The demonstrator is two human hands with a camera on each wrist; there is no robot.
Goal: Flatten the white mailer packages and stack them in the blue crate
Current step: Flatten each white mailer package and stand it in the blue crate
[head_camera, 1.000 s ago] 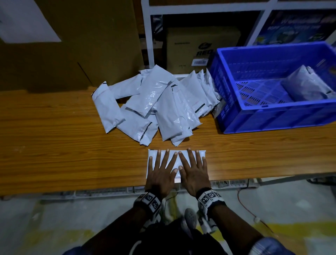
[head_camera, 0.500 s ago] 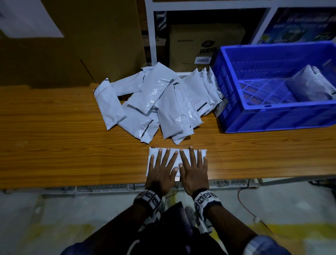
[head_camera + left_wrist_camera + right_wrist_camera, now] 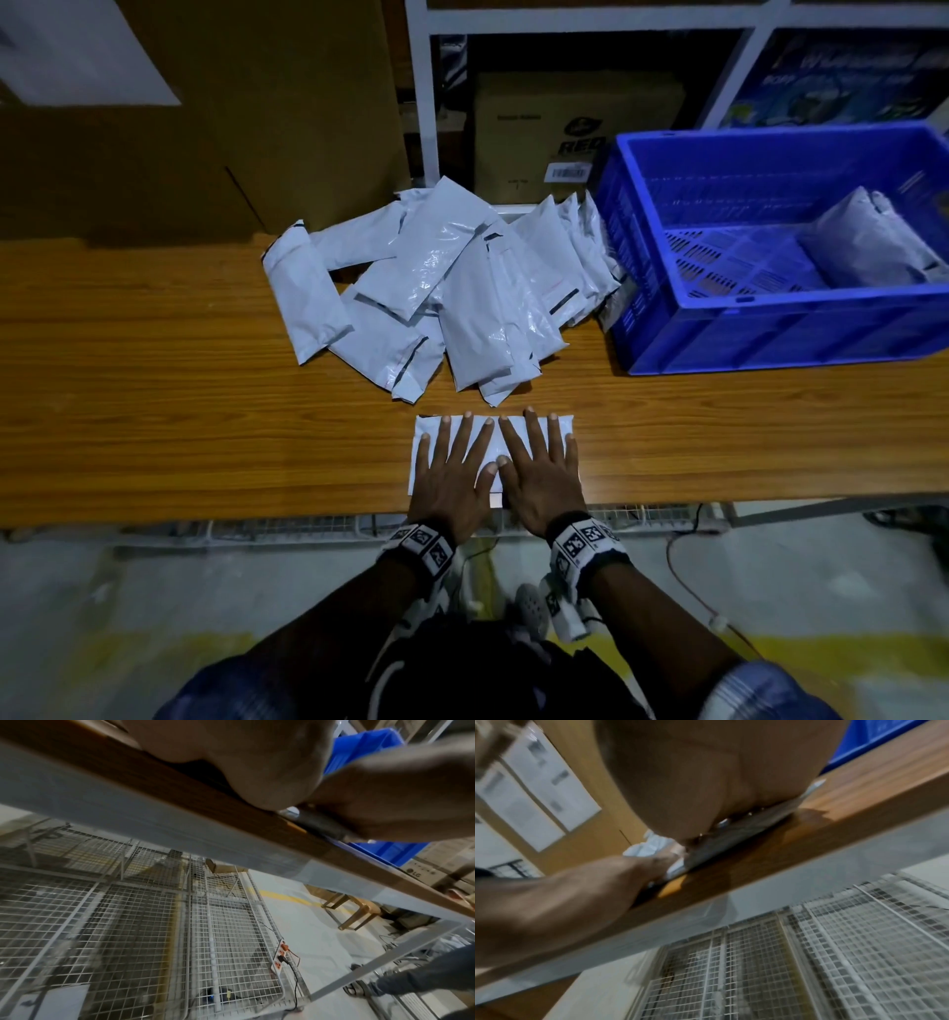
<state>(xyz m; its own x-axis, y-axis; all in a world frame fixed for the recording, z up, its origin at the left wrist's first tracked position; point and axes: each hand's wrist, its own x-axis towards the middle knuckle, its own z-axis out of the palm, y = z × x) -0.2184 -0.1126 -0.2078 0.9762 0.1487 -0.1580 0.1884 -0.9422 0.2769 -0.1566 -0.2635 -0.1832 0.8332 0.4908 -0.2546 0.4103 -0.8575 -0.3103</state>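
One white mailer (image 3: 494,446) lies flat at the near edge of the wooden table (image 3: 154,411). Both hands press down on it with straight, spread fingers: my left hand (image 3: 452,462) covers its left half, my right hand (image 3: 539,462) its right half. Behind it sits a loose pile of several white mailers (image 3: 436,288). The blue crate (image 3: 770,334) stands at the right of the table with a mailer (image 3: 868,246) inside on its right. In the right wrist view my palm (image 3: 706,780) rests on the mailer's edge (image 3: 744,829). The left wrist view shows my palm (image 3: 244,760) on the table edge.
A large brown cardboard box (image 3: 231,128) stands behind the table on the left. A white shelf frame (image 3: 421,103) with a carton (image 3: 575,128) rises behind the pile. Below the table are wire mesh racks (image 3: 128,923) and a power strip (image 3: 280,957).
Both hands stay flat on the same mailer, sliding only slightly over it. The pile and the crate have not moved.
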